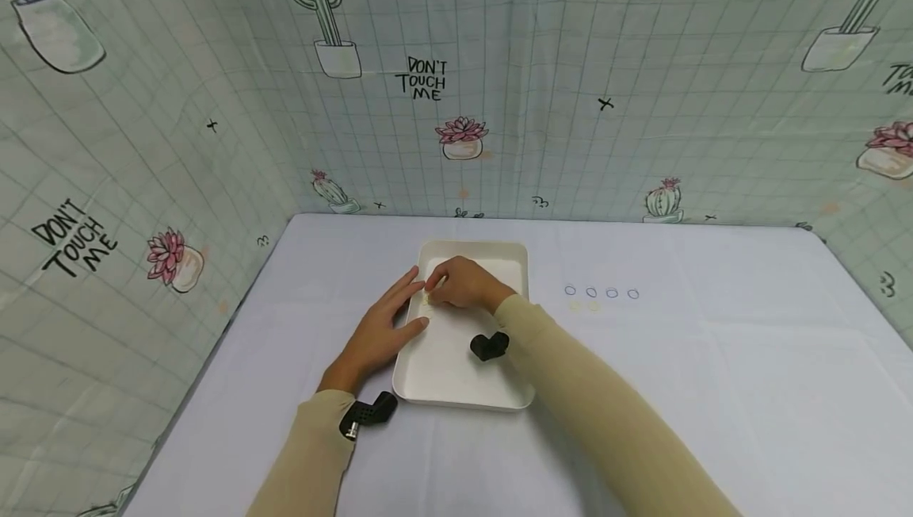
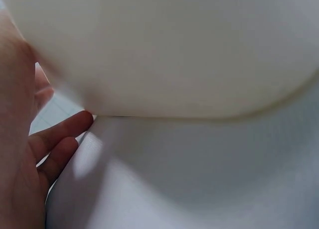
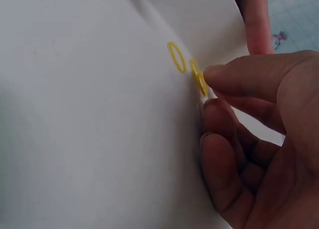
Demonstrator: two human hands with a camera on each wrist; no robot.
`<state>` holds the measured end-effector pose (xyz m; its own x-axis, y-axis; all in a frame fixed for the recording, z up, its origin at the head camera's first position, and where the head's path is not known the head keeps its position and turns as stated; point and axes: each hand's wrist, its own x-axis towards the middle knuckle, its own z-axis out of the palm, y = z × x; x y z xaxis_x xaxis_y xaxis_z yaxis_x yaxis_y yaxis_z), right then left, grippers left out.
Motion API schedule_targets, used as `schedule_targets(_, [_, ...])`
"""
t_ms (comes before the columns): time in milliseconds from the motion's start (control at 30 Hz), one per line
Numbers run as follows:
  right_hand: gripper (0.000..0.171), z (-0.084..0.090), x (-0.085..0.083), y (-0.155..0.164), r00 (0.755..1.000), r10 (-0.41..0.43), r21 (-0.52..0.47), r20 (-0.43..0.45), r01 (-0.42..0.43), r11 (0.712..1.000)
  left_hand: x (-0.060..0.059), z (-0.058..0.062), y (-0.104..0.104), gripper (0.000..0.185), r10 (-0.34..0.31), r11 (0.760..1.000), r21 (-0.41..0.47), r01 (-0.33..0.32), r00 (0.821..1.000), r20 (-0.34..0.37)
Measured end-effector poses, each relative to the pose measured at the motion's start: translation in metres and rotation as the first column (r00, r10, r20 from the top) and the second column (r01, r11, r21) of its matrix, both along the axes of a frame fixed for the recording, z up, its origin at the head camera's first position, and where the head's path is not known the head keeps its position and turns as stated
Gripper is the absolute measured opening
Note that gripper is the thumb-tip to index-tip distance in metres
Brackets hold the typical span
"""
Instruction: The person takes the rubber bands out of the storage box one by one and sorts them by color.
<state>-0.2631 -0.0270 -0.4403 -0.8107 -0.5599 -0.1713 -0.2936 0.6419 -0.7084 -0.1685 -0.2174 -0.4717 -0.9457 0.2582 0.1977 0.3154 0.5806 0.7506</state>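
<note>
Right wrist: right hand (image 3: 259, 154) pinches yellow ring (image 3: 199, 78) in tray (image 3: 89, 139).

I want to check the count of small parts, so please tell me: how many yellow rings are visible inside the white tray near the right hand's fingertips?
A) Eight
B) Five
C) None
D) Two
D: the right wrist view shows two yellow rings on the white tray, one lying free and one at the fingertips of the right hand.
</note>
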Motion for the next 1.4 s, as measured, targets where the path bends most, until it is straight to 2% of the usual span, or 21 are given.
schedule_targets(200, [0.012,-0.007,0.001,0.002,0.999,-0.012,0.029,-0.030,0.013,0.999,0.002,-0.002,0.004,0.063,-0.010,1.000,0.003,0.010,1.000,0.009])
schedule_targets(400, [0.012,-0.006,0.000,-0.001,0.997,-0.004,0.027,-0.080,0.006,1.000,0.002,0.001,0.002,0.060,0.009,1.000,0.008,-0.009,1.000,0.004])
schedule_targets(667, [0.001,-0.007,0.006,-0.001,0.993,0.021,0.038,-0.113,-0.017,0.999,0.005,-0.004,0.000,0.058,-0.002,1.000,0.016,0.002,1.000,0.007])
schedule_targets(767, [0.005,-0.006,0.006,0.000,0.990,0.018,0.036,-0.136,-0.014,0.999,0.003,-0.004,0.000,0.058,-0.005,1.000,0.019,0.005,1.000,-0.002])
schedule_targets(1000, [0.004,-0.005,0.004,0.005,0.997,0.002,-0.030,-0.076,-0.004,1.000,0.003,0.000,0.002,0.058,-0.001,1.000,0.021,0.000,1.000,0.022])
schedule_targets(1133, [0.004,-0.005,0.003,0.009,0.999,-0.031,-0.093,-0.016,0.030,0.995,0.004,0.001,0.003,0.058,0.002,1.000,0.016,-0.002,1.000,0.025])
schedule_targets(1400, [0.007,-0.005,0.001,0.011,0.995,-0.097,-0.146,0.029,0.100,0.984,0.004,0.002,0.002,0.058,0.000,1.000,0.018,0.000,1.000,0.024])
